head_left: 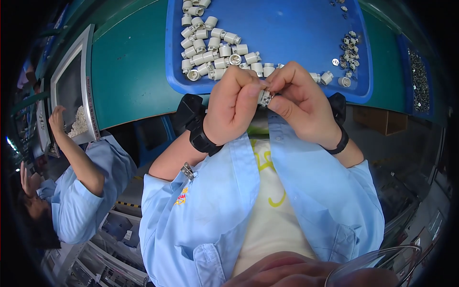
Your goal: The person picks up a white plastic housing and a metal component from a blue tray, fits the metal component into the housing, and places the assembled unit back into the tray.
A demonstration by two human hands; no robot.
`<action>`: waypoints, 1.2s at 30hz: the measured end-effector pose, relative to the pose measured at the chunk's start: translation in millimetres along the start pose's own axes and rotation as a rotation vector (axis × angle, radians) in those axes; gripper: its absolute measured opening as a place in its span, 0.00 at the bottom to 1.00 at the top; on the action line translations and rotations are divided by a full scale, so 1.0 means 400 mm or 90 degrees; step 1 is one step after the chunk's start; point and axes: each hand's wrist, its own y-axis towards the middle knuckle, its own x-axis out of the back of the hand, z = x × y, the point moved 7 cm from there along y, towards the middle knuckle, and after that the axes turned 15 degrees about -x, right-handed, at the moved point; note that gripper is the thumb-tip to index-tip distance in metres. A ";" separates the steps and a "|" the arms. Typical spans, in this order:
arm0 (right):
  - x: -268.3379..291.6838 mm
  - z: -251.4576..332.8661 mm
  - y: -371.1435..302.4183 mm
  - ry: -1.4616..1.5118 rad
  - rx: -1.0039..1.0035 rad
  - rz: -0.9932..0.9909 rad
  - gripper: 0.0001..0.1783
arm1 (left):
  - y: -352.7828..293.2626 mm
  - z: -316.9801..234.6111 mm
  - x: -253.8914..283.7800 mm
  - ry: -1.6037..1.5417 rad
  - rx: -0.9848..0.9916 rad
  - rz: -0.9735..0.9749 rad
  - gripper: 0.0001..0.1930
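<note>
Left hand [232, 105], right hand [306, 107] pinching a part [265, 98] mid-frame, seemingly unfinished; sockets [224, 50] top centre, can't tell which are done.

Green bench [129, 62] across the top of frame. Dark grey floor [370, 143] at right, yellow-black striped tape [128, 204] on it at lower left. Grey racking [110, 258] bottom left. Bright light [10, 142] far left edge.

The tray [296, 43] is evenly lit; fine detail is softened on the white part [265, 98]. Straight edges are bent toward the blackened periphery; glare is thrown by a far-left light [11, 143].
</note>
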 end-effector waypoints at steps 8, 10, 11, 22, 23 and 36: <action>0.007 -0.009 0.002 0.016 -0.038 0.008 0.10 | 0.019 -0.015 -0.003 0.114 -0.097 0.114 0.03; 0.016 -0.020 0.015 0.002 -0.063 -0.001 0.10 | 0.025 -0.012 -0.005 0.142 -0.107 0.157 0.04; 0.019 -0.024 0.019 -0.005 -0.075 -0.006 0.10 | 0.024 -0.011 -0.003 0.142 -0.107 0.158 0.04; 0.020 0.047 -0.006 -0.284 0.238 -0.019 0.10 | -0.011 0.035 0.032 -0.069 0.114 -0.108 0.06; 0.010 0.056 -0.013 -0.391 0.297 -0.021 0.10 | -0.011 0.034 0.034 -0.069 0.112 -0.110 0.06; -0.001 -0.021 0.059 0.078 -0.032 0.109 0.12 | -0.012 -0.010 0.021 0.170 -0.029 -0.001 0.05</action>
